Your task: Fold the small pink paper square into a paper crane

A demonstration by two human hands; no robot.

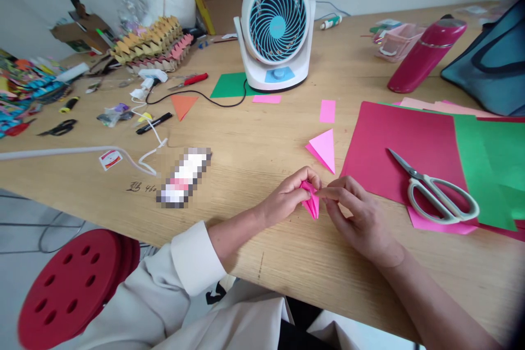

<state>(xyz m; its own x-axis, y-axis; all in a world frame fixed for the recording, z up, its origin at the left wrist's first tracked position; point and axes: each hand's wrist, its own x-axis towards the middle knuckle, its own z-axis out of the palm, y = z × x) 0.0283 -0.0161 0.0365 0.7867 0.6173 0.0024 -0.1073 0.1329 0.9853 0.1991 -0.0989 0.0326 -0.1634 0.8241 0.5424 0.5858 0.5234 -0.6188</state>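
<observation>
Between the thumb and fingers of my left hand (293, 191) is a small piece of folded pink paper (312, 206), its pleats pointing down toward me. My right hand (359, 216) is close on the right, its index fingertip touching the paper's upper edge. The right thumb and fingers are bent and apart, with nothing visibly gripped. Just beyond the hands lies a lighter pink folded paper triangle (325, 149). To the right, white-handled scissors (435, 191) rest partly open on a dark red paper sheet (404, 142).
A white fan (276, 27) stands at the back on green paper (226, 86). Green sheets (492, 158) lie at the right, near a magenta bottle (429, 54) and a blue bag (492, 60). A blurred-out phone-like object (184, 178) is left of my hands; red stools (69, 290) stand below.
</observation>
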